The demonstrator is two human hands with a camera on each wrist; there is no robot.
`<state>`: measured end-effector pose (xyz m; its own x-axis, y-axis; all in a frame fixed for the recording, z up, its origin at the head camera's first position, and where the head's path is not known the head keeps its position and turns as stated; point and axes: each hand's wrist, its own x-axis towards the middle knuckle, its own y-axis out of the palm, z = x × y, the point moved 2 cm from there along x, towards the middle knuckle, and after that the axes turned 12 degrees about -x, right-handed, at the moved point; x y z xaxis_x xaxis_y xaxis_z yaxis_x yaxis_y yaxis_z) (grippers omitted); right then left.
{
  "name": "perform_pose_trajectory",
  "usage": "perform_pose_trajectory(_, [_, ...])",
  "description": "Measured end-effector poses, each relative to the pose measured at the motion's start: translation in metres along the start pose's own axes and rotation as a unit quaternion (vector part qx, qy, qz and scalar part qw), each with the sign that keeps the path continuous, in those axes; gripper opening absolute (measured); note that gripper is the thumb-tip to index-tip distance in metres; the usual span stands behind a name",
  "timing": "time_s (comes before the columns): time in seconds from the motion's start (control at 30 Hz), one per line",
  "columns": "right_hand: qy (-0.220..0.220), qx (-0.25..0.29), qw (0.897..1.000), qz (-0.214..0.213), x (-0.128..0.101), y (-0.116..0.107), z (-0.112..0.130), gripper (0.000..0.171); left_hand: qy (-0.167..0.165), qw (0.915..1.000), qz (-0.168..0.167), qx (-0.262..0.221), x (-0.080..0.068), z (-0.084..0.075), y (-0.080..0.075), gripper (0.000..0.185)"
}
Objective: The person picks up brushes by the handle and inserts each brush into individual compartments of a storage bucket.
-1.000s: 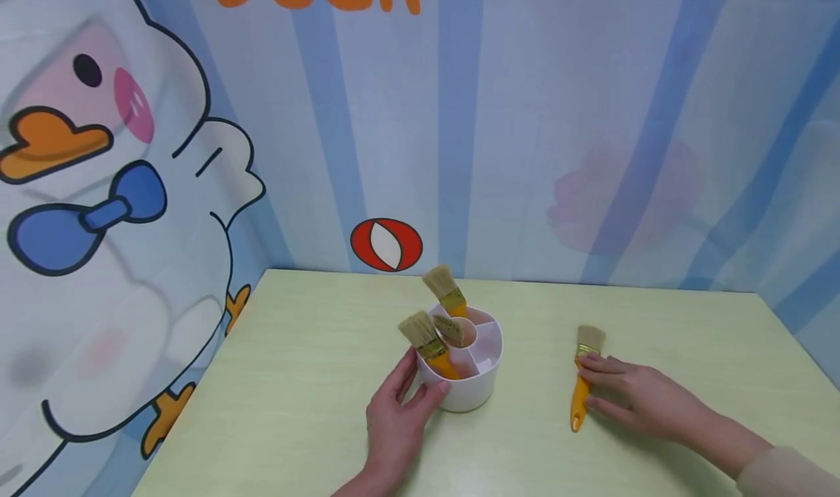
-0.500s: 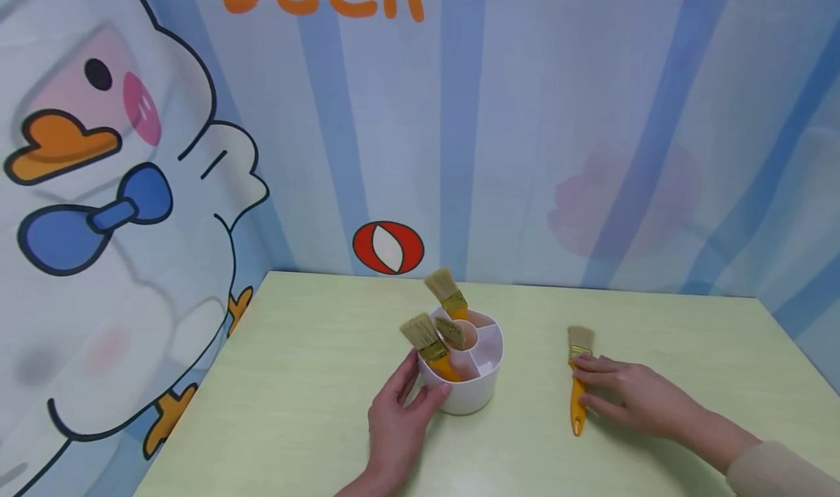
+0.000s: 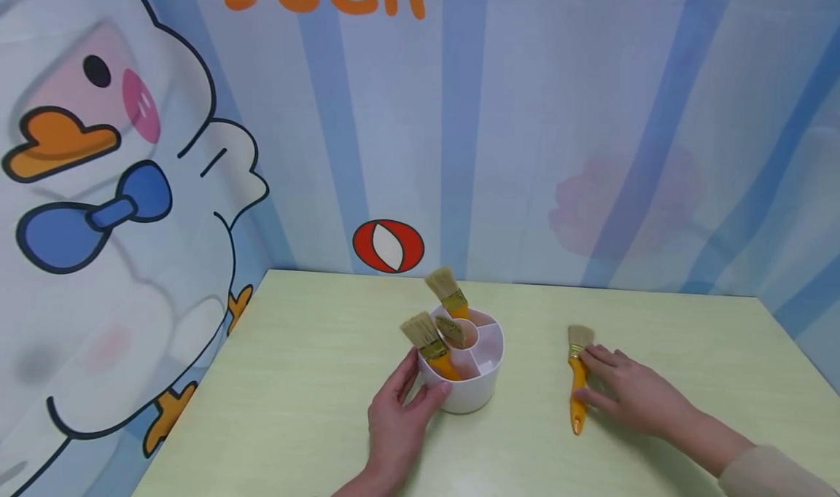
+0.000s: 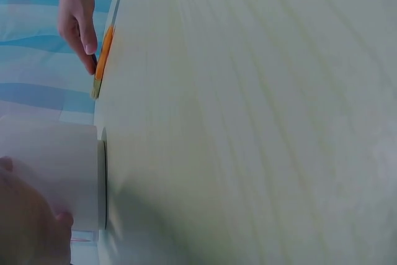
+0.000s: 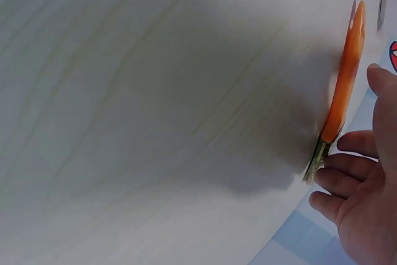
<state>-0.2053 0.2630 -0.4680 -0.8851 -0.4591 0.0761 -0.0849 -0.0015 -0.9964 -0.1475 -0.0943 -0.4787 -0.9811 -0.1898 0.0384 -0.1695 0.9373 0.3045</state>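
Observation:
My left hand (image 3: 397,424) holds a white divided brush holder (image 3: 467,395), thumb at the front and fingers at its left side. Three brushes stand in it: a front paintbrush (image 3: 429,344), a back paintbrush (image 3: 448,293) and one in the middle whose bristles (image 3: 450,331) alone show. Another paintbrush (image 3: 577,388) with an orange handle lies flat on the table to the right, bristles away from me. Beside it is my right hand (image 3: 636,395), fingers loosely extended. In the right wrist view the thumb stands off the paintbrush's handle (image 5: 346,79), with the fingers close to its bristle end.
The pale yellow-green table (image 3: 295,380) ends at a back edge against a printed cloth backdrop (image 3: 525,118). A large cartoon duck (image 3: 118,264) is printed on the left side of the cloth.
The lying paintbrush shifted slightly left and straightened beside my right hand. Since then the right fingers have slid off its handle and spread a little. My left hand and the brush holder stay put.

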Motion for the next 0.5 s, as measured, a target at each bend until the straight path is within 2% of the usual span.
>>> perform_pose_trajectory(0.17, [-0.012,0.006,1.0,0.01,0.003,-0.001,0.001,0.077,-0.001,1.0,0.003,-0.001,0.0,0.0,0.0,0.074])
perform_pose_trajectory(0.5, [-0.074,0.024,0.997,0.02,0.011,-0.006,-0.005,0.077,-0.005,1.0,-0.001,0.007,0.001,0.0,0.0,0.074])
